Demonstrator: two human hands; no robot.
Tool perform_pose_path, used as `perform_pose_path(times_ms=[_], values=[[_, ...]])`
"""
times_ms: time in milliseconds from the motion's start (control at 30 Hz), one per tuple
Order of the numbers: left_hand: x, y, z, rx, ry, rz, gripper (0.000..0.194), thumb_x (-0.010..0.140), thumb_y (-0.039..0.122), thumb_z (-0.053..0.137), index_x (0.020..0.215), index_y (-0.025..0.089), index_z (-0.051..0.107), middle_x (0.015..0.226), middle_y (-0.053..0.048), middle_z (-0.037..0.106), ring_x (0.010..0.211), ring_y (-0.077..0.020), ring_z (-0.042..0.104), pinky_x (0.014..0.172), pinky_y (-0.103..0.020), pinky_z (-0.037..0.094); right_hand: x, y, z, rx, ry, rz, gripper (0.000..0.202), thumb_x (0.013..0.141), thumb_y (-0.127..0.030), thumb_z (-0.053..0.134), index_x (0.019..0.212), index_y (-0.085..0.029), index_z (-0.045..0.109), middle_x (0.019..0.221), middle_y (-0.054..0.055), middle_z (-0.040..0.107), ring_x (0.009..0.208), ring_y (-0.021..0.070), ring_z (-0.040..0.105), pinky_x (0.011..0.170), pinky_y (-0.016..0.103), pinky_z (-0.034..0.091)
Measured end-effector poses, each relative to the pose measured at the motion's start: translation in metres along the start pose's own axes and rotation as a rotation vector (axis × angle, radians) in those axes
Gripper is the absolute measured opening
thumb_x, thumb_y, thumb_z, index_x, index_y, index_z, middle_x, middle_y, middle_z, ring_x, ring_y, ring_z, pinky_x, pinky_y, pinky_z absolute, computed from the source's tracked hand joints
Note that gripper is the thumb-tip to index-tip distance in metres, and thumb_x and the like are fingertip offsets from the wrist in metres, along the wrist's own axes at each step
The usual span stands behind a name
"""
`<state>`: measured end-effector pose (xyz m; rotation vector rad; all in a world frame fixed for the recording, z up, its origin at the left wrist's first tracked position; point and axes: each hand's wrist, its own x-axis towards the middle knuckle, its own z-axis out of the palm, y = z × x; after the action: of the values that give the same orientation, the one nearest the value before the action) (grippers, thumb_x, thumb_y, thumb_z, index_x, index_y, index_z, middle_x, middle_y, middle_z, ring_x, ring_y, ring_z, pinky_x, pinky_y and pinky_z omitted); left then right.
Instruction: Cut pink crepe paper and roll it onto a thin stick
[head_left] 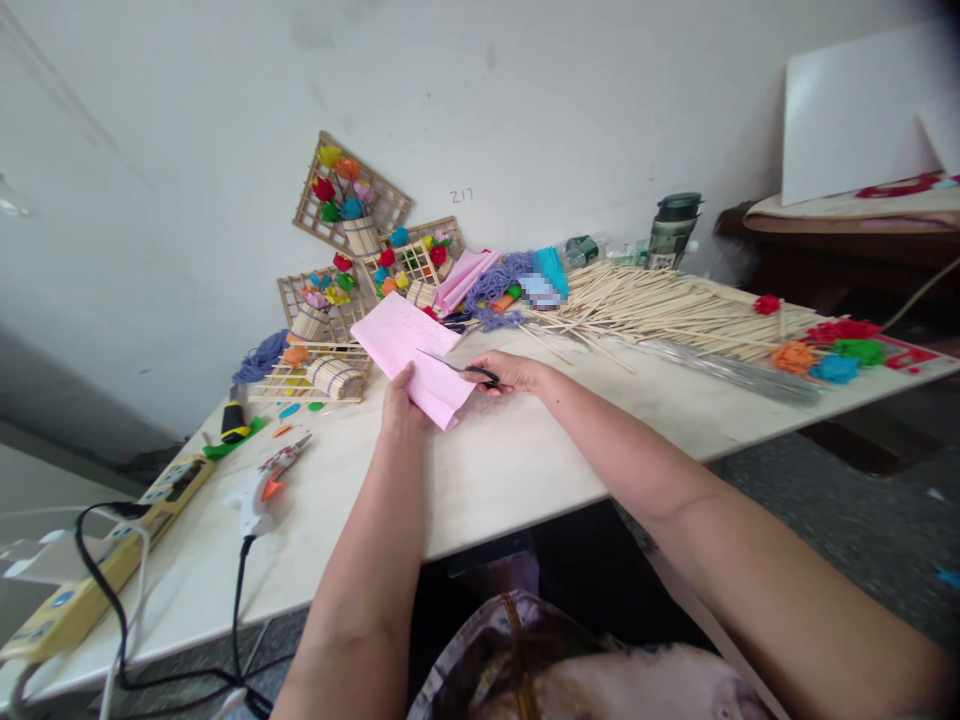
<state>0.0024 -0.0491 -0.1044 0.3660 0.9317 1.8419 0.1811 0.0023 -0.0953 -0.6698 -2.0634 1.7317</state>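
Observation:
A pink sheet of crepe-like paper (pixel 397 340) is held above the table by my left hand (pixel 403 400), its thumb on top and the other fingers hidden beneath. My right hand (pixel 506 372) is closed round the dark handles of a pair of scissors (pixel 480 374). The blades point left and lie over the pink sheet near its middle; whether they are cutting into it I cannot tell. Behind the sheet rests a folded piece of pink paper (pixel 466 280), beside a heap of purple yarn (pixel 499 285).
A hot glue gun (pixel 259 490) and a yellow power strip (pixel 112 570) with cables lie at left. Stick lattices with colourful paper flowers (pixel 352 190) lean on the wall. Many thin wooden sticks (pixel 660 310) spread rightward, near a dark bottle (pixel 673 232) and paper flowers (pixel 834 368).

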Motion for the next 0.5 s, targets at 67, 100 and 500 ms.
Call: perform_pose_path(times_ms=[67, 100, 500], values=[[-0.0004, 0.0002, 0.0001, -0.001, -0.001, -0.001, 0.021, 0.07, 0.011, 0.058, 0.091, 0.017, 0.059, 0.083, -0.006, 0.067, 0.093, -0.0225, 0.062, 0.087, -0.038, 0.049, -0.0004, -0.0012, 0.0013, 0.026, -0.002, -0.002, 0.034, 0.072, -0.048, 0.061, 0.07, -0.017, 0.048, 0.046, -0.009, 0.042, 0.031, 0.0023, 0.036, 0.027, 0.015, 0.017], [-0.0005, 0.0002, 0.0001, -0.003, 0.0, 0.001, 0.022, 0.07, 0.011, 0.058, 0.091, 0.017, 0.059, 0.084, -0.006, 0.067, 0.093, -0.0227, 0.062, 0.087, -0.038, 0.049, -0.0004, -0.0017, 0.0019, 0.037, -0.001, -0.001, 0.033, 0.071, -0.047, 0.061, 0.068, -0.017, 0.047, 0.046, -0.009, 0.041, 0.031, 0.0021, 0.036, 0.027, 0.015, 0.017], [-0.0018, 0.0003, 0.0006, -0.004, 0.016, 0.026, 0.023, 0.069, 0.011, 0.059, 0.092, 0.016, 0.058, 0.087, -0.006, 0.067, 0.095, -0.0238, 0.061, 0.088, -0.041, 0.048, 0.0018, -0.0038, 0.0081, 0.097, 0.027, -0.015, 0.034, 0.071, -0.036, 0.064, 0.057, -0.016, 0.039, 0.042, -0.011, 0.032, 0.03, 0.0012, 0.03, 0.028, 0.014, 0.02]])
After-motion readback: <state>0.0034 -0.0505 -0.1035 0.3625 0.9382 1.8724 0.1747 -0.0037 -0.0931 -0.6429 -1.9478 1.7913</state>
